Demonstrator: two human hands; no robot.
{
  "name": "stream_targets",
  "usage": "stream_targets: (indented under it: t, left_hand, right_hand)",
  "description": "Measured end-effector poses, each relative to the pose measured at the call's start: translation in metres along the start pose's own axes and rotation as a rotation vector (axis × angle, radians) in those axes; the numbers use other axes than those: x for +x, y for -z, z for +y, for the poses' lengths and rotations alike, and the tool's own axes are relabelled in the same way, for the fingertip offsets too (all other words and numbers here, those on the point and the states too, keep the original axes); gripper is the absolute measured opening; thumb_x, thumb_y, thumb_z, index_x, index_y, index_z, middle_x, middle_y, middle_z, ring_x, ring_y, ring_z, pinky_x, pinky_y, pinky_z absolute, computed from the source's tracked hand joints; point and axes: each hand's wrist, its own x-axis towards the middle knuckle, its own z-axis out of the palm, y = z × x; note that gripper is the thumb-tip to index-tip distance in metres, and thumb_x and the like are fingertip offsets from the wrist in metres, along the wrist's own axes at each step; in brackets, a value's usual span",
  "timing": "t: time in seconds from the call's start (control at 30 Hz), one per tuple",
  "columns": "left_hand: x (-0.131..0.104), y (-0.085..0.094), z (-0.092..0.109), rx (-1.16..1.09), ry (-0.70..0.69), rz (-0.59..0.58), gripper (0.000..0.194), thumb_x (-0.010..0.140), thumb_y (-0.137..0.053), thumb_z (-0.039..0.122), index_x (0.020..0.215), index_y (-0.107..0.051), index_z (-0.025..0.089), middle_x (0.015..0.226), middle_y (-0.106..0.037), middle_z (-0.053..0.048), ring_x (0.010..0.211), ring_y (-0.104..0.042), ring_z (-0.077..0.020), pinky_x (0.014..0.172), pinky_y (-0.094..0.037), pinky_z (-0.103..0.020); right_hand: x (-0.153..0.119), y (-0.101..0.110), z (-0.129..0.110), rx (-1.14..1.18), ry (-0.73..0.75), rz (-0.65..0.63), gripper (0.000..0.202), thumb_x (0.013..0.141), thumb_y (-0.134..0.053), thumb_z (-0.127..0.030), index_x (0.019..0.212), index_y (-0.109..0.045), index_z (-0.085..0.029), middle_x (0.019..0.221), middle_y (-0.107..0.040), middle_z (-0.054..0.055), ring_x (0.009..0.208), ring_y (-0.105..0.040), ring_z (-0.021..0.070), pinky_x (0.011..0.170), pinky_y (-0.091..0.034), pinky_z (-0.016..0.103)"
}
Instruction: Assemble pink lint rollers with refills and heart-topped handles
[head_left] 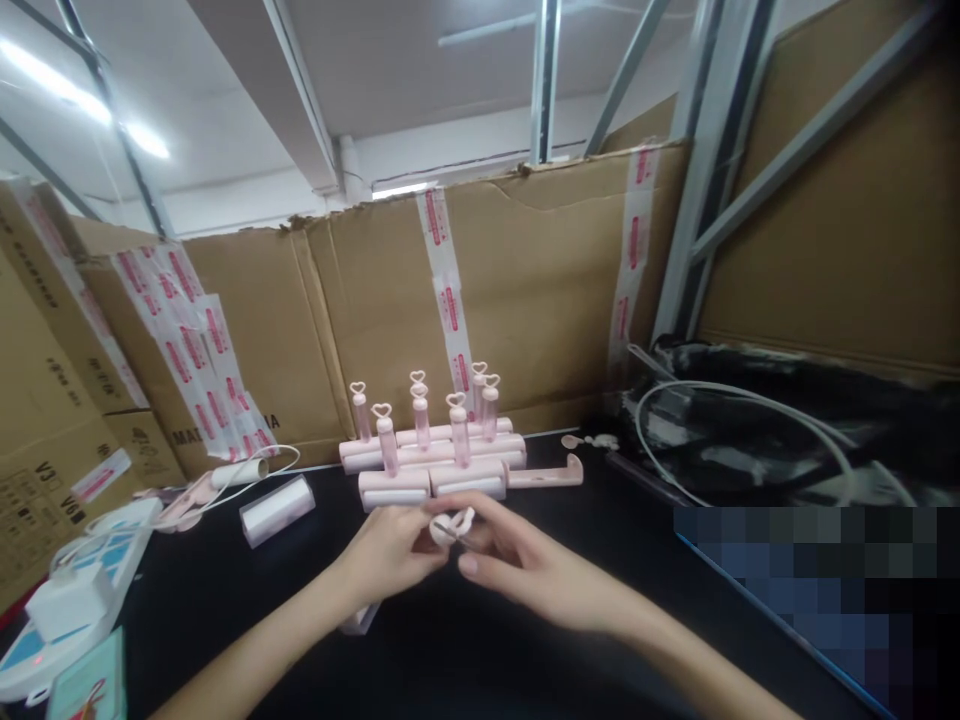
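Note:
My left hand (397,550) and my right hand (517,560) meet above the black table, fingers closed in around a small pale-pink heart-topped piece (463,520). A thin dark line crosses this piece; I cannot make out what it is. Just beyond my hands are several pink-and-white rounded blocks (394,485) in rows. Upright among them stand several clear pink tubes with heart-shaped tops (386,445). To their right lies a long pale-pink part with a raised end (547,475). Partly hidden beneath my left forearm is a clear-sided piece (360,618).
On the left lie a white-and-lilac block (277,510), a white power strip (112,590) with cables, and a teal box (88,680). Cardboard (375,310) walls the back. Black plastic (720,420) with a looped white cable is at right, near small pink pieces (600,441).

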Motion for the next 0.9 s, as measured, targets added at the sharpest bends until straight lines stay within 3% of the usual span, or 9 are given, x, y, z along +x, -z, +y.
stream_targets:
  t: [0.27,0.37,0.43,0.57,0.7,0.77,0.83,0.9]
  left_hand:
    - [-0.016,0.001,-0.008,0.055,0.045,0.099,0.007,0.079,-0.049,0.023,0.074,-0.049,0.018,0.056,-0.048,0.005,0.049,-0.044,-0.0083,0.049,-0.029,-0.019]
    - [-0.018,0.002,-0.009,0.265,-0.069,0.020,0.005,0.077,-0.050,0.021,0.074,-0.053,0.018,0.063,-0.058,0.001,0.055,-0.052,-0.0114,0.053,-0.033,-0.021]
    - [-0.019,0.002,-0.011,0.389,-0.107,-0.056,0.005,0.073,-0.051,0.019,0.075,-0.055,0.018,0.069,-0.062,-0.002,0.060,-0.056,-0.0148,0.055,-0.035,-0.023]
    - [-0.029,-0.002,-0.016,0.379,-0.016,-0.195,0.010,0.066,-0.052,0.015,0.075,-0.055,0.018,0.069,-0.064,-0.002,0.060,-0.059,-0.0160,0.051,-0.035,-0.023]
    - [-0.044,-0.013,-0.021,0.360,0.075,-0.304,0.013,0.069,-0.047,0.009,0.070,-0.056,0.019,0.070,-0.067,-0.002,0.064,-0.063,-0.0165,0.054,-0.038,-0.022]
    - [-0.050,-0.019,-0.025,0.415,0.123,-0.290,0.012,0.071,-0.049,0.011,0.073,-0.057,0.019,0.073,-0.068,-0.002,0.066,-0.064,-0.0181,0.056,-0.039,-0.023]
    - [-0.055,-0.025,-0.027,0.479,0.142,-0.280,0.011,0.073,-0.049,0.012,0.077,-0.058,0.018,0.074,-0.068,-0.004,0.067,-0.064,-0.0190,0.056,-0.041,-0.023]
    - [-0.059,-0.030,-0.027,0.547,0.107,-0.291,0.013,0.075,-0.048,0.011,0.079,-0.058,0.018,0.073,-0.067,-0.005,0.066,-0.064,-0.0199,0.056,-0.042,-0.024]
  right_hand:
    - [0.000,-0.007,0.000,0.052,-0.176,0.028,0.063,0.088,-0.047,-0.042,0.140,-0.016,-0.024,0.061,-0.032,-0.008,0.049,-0.027,0.0056,0.043,-0.022,0.017]
    - [0.000,-0.011,0.000,0.135,-0.160,0.016,0.061,0.088,-0.049,-0.039,0.139,-0.018,-0.028,0.065,-0.037,-0.008,0.047,-0.028,0.0041,0.042,-0.024,0.016]
    - [-0.001,-0.013,0.001,0.181,-0.150,-0.070,0.064,0.082,-0.059,-0.035,0.137,-0.026,-0.028,0.072,-0.042,-0.006,0.050,-0.033,0.0036,0.045,-0.028,0.016]
    - [-0.003,-0.020,0.006,0.337,-0.290,-0.291,0.076,0.073,-0.066,-0.031,0.138,-0.026,-0.025,0.070,-0.047,-0.005,0.052,-0.042,0.0051,0.047,-0.034,0.016]
    - [-0.002,-0.034,0.014,0.485,-0.359,-0.203,0.071,0.078,-0.059,-0.029,0.139,-0.022,-0.024,0.056,-0.041,-0.010,0.043,-0.033,0.0031,0.042,-0.025,0.014]
    - [0.000,-0.040,0.018,0.500,-0.340,-0.184,0.063,0.074,-0.063,-0.026,0.130,-0.035,-0.021,0.057,-0.045,-0.009,0.046,-0.037,0.0033,0.044,-0.027,0.013]
    - [0.002,-0.042,0.021,0.517,-0.350,-0.172,0.049,0.067,-0.068,-0.023,0.111,-0.051,-0.017,0.064,-0.049,-0.006,0.055,-0.043,0.0042,0.050,-0.033,0.014]
    - [0.004,-0.042,0.025,0.543,-0.395,-0.181,0.035,0.061,-0.072,-0.025,0.090,-0.056,-0.014,0.067,-0.051,-0.004,0.058,-0.045,0.0049,0.053,-0.035,0.015]
